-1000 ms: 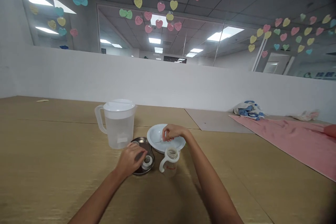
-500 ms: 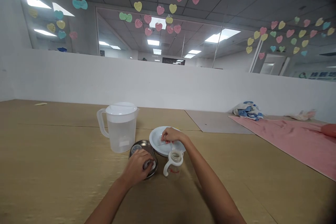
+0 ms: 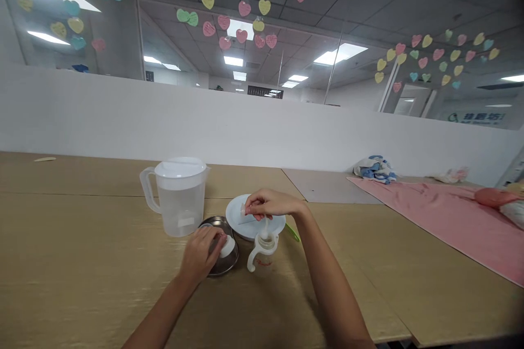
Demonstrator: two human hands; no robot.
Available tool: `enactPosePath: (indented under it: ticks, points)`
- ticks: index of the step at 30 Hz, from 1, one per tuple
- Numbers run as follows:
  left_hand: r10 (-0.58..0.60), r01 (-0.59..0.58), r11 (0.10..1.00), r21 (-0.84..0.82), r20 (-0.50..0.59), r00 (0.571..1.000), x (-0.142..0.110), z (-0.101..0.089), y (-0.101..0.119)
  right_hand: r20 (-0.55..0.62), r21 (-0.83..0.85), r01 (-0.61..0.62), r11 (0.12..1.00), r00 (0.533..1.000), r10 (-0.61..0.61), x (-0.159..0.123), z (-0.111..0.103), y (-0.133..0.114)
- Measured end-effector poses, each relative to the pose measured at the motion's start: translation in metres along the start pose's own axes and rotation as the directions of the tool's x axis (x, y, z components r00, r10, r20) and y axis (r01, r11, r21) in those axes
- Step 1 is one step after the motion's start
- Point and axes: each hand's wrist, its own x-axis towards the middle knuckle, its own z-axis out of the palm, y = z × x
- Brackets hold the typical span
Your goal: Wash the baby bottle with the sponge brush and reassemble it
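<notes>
My left hand is closed on a small white round cap over a shallow steel dish. Above a white plate, my right hand pinches a small translucent piece whose exact kind I cannot make out. Below this hand, a thin whitish strip reaches down to the mouth of a clear bottle. That bottle stands upright with a white curved handle and red print. My left fingers partly hide the dish.
A lidded translucent jug stands left of the dish. A green handle sticks out beside the plate. Farther right lie a pink cloth and a crumpled blue-and-white cloth. A white wall borders the table's back.
My right hand has moved slightly nearer above the bottle, and the strip now hangs at its mouth. The white cap in my left hand shows more. The view has shifted right, showing the green handle.
</notes>
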Motion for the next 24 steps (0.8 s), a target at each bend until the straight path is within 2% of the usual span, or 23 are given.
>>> enactPosePath:
  ticks: [7,12,17,21,24]
  points:
    - [-0.052,0.053,0.999,0.013,-0.061,0.997,0.0,-0.001,0.0,0.15,-0.015,-0.039,0.999,0.988,0.041,0.003,0.001,0.007]
    - [-0.082,0.082,0.997,-0.003,-0.083,0.993,0.0,-0.001,0.001,0.054,-0.125,-0.096,0.988,0.993,0.104,-0.004,0.0,0.006]
    - [-0.141,0.126,0.988,-0.093,-0.181,0.973,0.009,0.003,0.007,-0.003,-0.111,-0.001,0.994,1.0,0.001,-0.013,0.004,0.015]
    - [-0.198,0.16,0.967,-0.2,-0.19,0.961,0.024,0.011,0.019,-0.096,-0.081,0.026,0.996,0.995,-0.034,-0.022,0.013,0.031]
    - [-0.265,0.205,0.938,-0.279,-0.199,0.943,0.037,0.022,0.027,-0.119,-0.032,0.039,0.999,0.992,-0.043,-0.026,0.019,0.042]
